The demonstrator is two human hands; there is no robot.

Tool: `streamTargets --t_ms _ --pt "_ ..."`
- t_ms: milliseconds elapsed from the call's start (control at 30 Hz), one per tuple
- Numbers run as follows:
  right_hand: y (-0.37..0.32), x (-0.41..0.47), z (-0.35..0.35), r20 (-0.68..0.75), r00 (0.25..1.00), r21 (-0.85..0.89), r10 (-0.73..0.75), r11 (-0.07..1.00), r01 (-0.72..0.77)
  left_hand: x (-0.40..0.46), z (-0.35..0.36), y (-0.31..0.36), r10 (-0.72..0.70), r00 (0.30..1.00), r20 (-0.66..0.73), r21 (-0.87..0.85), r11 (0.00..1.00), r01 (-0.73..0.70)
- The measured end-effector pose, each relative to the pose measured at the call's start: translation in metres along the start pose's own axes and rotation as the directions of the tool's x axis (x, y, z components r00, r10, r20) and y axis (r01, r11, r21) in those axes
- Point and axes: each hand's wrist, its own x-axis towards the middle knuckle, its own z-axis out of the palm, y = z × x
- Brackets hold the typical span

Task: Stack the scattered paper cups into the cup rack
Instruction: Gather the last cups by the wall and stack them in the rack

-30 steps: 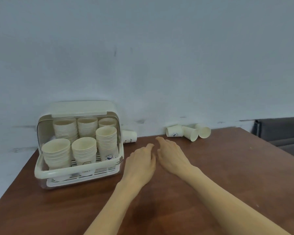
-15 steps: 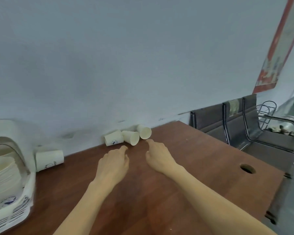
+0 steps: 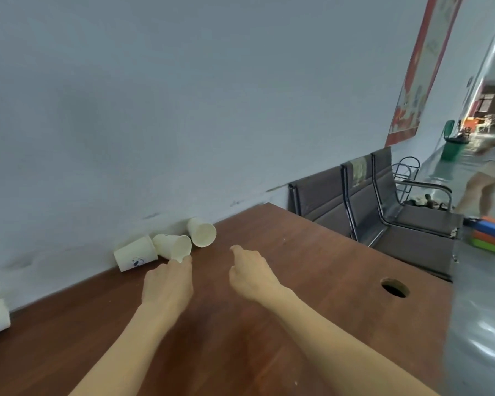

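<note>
1. A plain pale grey wall [image 3: 212, 95] fills the upper view, with faint scuffs low down near the table.
2. The table [image 3: 312, 281] is dark reddish-brown wood, with a round hole [image 3: 394, 287] near its right edge.
3. A row of grey seats [image 3: 383, 207] with metal armrests stands against the wall beyond the table.
4. A red poster [image 3: 420, 75] hangs above the seats.
5. The floor [image 3: 480, 324] is grey and glossy, catching light.
6. A green bin [image 3: 452, 145] stands far down the corridor.
7. Coloured blocks [image 3: 490, 234] are stacked on the floor by the seats.

brown table [image 3: 312, 267] with round hole [image 3: 395, 287]; grey chairs [image 3: 383, 207] right | green bin [image 3: 452, 148]; red poster [image 3: 415, 81]
</note>
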Motion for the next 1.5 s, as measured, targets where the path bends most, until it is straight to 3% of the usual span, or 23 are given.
streamTargets --t_ms 300,600,833,1000,1367,1500 --pt "0.017 0.042 0.026 0.007 1.0 -0.036 -0.003 0.999 0.003 0.042 0.042 -0.016 0.004 0.999 0.037 0.223 0.975 -0.012" --pt "0.024 0.075 0.05 0.033 0.999 -0.035 0.009 0.999 -0.008 0.066 0.059 -0.011 0.021 1.0 -0.003 0.339 0.941 -0.018" --pt "0.018 0.094 0.067 0.055 0.998 -0.008 -0.004 1.0 0.005 0.076 0.052 -0.01 0.043 0.999 -0.022 0.272 0.962 -0.035" --pt "0.02 0.104 0.078 0.04 0.999 -0.004 0.003 1.0 -0.003 0.07 0.03 -0.003 0.067 0.989 -0.133 0.181 0.983 -0.042" --pt "0.009 0.146 0.112 -0.13 0.991 -0.106 -0.018 0.994 0.004 0.068 -0.016 0.004 0.062 0.937 -0.343 0.2 0.98 0.008" --pt "-0.005 0.155 0.126 -0.167 0.986 -0.127 -0.016 0.992 -0.006 0.067 -0.023 0.003 0.042 0.941 -0.337 0.15 0.989 0.009"
